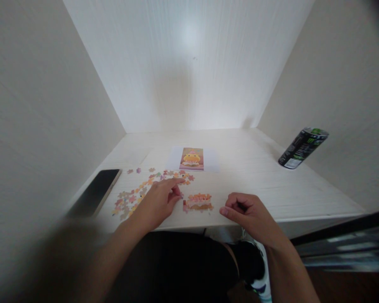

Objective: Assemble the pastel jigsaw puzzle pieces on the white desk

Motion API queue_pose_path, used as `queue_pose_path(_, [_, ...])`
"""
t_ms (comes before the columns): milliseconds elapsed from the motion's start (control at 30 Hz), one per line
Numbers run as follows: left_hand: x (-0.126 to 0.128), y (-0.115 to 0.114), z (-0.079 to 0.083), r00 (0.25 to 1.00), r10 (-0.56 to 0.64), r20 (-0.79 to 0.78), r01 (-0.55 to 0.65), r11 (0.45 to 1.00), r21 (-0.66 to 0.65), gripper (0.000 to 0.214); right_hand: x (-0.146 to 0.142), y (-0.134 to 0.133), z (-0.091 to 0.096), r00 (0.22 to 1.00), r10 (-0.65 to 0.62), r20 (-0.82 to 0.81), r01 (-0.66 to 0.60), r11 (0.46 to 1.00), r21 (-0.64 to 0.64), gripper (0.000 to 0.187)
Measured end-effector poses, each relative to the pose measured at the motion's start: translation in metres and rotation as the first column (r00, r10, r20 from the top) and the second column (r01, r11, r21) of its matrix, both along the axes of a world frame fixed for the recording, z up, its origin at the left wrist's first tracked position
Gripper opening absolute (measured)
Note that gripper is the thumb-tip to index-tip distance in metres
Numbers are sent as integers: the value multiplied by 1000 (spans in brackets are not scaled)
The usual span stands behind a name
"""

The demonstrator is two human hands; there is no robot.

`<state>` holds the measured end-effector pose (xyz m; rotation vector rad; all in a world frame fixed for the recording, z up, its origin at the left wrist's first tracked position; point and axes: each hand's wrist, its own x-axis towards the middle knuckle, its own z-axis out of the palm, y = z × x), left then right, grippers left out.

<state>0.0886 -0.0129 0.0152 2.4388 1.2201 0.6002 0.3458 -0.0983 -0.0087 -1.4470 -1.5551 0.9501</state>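
My left hand [161,201] reaches over the loose puzzle pieces [131,198], its index finger stretched toward the pieces below the picture card. Its thumb and a bent finger come together at a small pale purple puzzle piece [181,195]. Just to the right lies a joined section of puzzle [198,202] in orange, pink and brown, flat on the table. My right hand [246,209] rests at the table's front edge, right of that section, with fingers curled in and nothing visible in them. A picture card [191,159] showing a yellow figure lies beyond the pieces on white paper [211,160].
A dark-screened phone [96,191] lies at the left of the white table [240,168]. At the right, a black and green drink can [302,148] stands near the side wall. Panels enclose the table at the left, back and right.
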Motion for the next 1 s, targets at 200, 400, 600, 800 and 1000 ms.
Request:
queue_pose_path(200, [-2,4,0,996,-21,-86,29,996,87,36,1,0,0,1000,16,0,-16,1000,-14,38])
queue_pose_path(400, [-1,6,0,988,-38,-146,51,995,89,26,1,-1,0,999,27,-27,-28,999,-39,39])
queue_pose_path(600, [1,6,0,998,-54,-28,56,996,69,33,1,-1,-1,998,38,-48,-40,998,-40,37])
queue_pose_path(800, [-1,-1,3,988,-62,138,49,995,91,19,-2,-1,0,1000,3,-17,-3,1000,-2,37])
queue_pose_path(1000, [4,-25,12,817,193,543,31,926,-375,27,-35,-13,-4,951,-297,87,207,820,534,10])
